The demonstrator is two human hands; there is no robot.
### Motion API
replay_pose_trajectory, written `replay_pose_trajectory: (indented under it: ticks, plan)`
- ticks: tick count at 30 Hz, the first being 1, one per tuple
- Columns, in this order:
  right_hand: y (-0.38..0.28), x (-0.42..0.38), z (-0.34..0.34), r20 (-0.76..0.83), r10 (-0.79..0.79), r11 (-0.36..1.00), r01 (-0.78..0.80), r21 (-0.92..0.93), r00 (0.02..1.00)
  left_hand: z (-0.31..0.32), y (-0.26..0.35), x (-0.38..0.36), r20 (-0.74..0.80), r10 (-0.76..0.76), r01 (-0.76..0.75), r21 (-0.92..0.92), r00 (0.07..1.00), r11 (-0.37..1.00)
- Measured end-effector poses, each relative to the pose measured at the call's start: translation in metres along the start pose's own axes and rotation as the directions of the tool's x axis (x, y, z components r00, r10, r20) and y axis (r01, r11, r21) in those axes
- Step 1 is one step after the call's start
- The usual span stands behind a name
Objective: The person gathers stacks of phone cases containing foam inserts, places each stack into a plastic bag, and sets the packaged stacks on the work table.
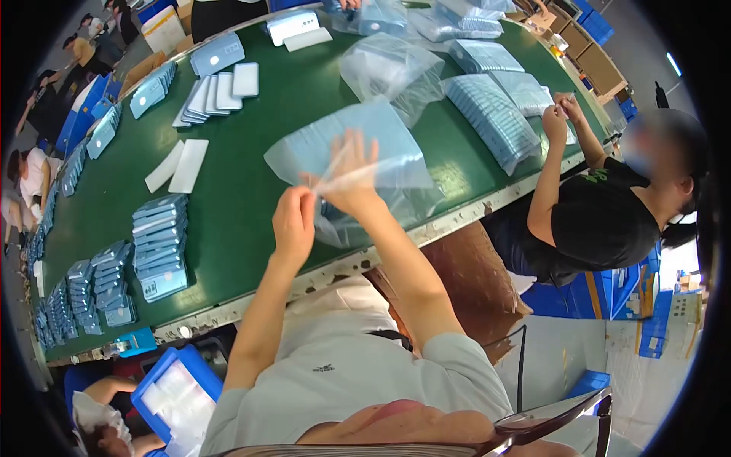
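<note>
In front of me on the green table lies a clear plastic bag [411, 164] holding a row of light blue flat pieces [304, 152]. My left hand [293, 217] is closed in a pinch at the bag's near left edge. Spread over the bag, the fingers of my right hand [352, 167] reach toward the blue pieces, with a fold of clear film crossing the hand. Farther back is a crumpled clear bag [392, 68].
Stacks of blue phone back panels [161, 244] stand at the left, near two white strips [188, 166]. Filled bags [491, 118] lie at the right, beside a seated co-worker [609, 198] handling something small. A blue crate [177, 400] sits below the table's near edge [228, 308].
</note>
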State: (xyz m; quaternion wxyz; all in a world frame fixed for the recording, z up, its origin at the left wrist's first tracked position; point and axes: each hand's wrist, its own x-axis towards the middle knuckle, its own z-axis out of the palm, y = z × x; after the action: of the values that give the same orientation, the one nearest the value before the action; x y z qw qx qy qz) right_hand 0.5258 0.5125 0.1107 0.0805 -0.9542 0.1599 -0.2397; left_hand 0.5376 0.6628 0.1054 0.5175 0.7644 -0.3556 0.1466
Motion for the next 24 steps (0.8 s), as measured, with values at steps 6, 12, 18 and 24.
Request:
replay_pose_trajectory:
  ticks: [6,12,18,24]
  plan:
    - [0.085,-0.083,-0.024,0.026,0.384,0.813,-0.352,0.464,0.923,0.03,-0.021,-0.046,0.167,-0.038,0.019,0.117,0.985,0.993]
    - [0.078,-0.052,0.004,0.053,0.313,0.896,-0.314,0.313,0.948,-0.037,-0.029,-0.026,0.262,-0.272,0.205,0.256,0.926,0.945]
    - [0.018,-0.031,0.029,0.225,0.147,0.982,-0.17,0.086,0.963,-0.124,-0.069,-0.012,0.002,-0.315,0.296,0.337,0.949,0.894]
    - [0.048,-0.053,-0.006,0.346,-0.224,0.959,0.27,-0.091,0.911,-0.155,-0.057,-0.05,0.283,-0.116,-0.062,0.55,0.952,0.833]
